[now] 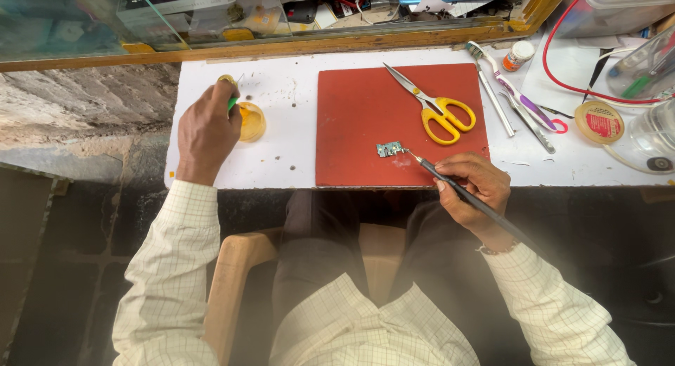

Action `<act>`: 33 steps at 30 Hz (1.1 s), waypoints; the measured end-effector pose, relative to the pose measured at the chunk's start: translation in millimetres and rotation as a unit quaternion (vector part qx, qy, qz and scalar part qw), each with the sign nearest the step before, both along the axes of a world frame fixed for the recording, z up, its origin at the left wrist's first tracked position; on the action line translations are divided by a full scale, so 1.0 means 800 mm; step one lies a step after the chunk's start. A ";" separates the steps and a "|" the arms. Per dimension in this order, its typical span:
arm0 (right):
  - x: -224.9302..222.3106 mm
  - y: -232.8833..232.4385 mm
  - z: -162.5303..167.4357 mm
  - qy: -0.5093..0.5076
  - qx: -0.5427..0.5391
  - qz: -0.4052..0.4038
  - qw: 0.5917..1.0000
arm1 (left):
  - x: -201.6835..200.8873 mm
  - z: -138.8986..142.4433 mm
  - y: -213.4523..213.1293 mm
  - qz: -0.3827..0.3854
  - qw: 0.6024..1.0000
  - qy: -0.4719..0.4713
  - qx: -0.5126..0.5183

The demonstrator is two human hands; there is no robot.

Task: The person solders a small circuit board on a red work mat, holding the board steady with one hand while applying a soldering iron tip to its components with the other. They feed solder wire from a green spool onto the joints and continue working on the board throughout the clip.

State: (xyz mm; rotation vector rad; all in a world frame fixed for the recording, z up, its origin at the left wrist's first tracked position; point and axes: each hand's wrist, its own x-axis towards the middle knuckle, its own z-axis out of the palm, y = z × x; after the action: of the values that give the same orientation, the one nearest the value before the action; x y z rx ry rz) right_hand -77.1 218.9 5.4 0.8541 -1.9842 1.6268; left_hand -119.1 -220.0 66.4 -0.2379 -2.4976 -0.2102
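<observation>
— So, where do things stand, from the left?
— Left hand (206,130) pinches a green-handled tool (231,103) at the amber flux tin (250,121). Right hand (472,187) grips a soldering iron (450,184), tip touching the small circuit board (389,149) on the red mat (365,127); soldering looks underway, not finished.
— Obstacles?
— Yellow scissors (439,111) lie close behind; tweezers (524,113) sit farther right.

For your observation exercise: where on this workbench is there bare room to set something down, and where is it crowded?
Bare: the red mat's left half, left of the scissors and small circuit board; also the white top between the mat and the left hand. Crowded: right of the mat, with toothbrush, tweezers, round tin and red wire.
</observation>
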 end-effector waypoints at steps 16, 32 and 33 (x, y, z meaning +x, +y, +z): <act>0.005 0.007 -0.006 -0.110 -0.115 0.033 0.987 | 0.003 -0.002 0.139 -0.191 0.792 -0.240 0.528; 0.005 0.008 0.003 -0.061 -0.020 0.048 0.997 | -0.015 -0.005 0.232 -0.157 0.769 -0.353 0.510; 0.005 0.007 0.005 -0.053 -0.017 0.050 0.997 | -0.017 -0.005 0.232 -0.154 0.769 -0.356 0.508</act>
State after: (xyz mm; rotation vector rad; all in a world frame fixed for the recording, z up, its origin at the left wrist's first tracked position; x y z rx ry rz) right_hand -73.3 224.6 9.6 0.8825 -2.0068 1.7918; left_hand -132.5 -34.5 62.5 -0.0988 -2.5634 -2.0347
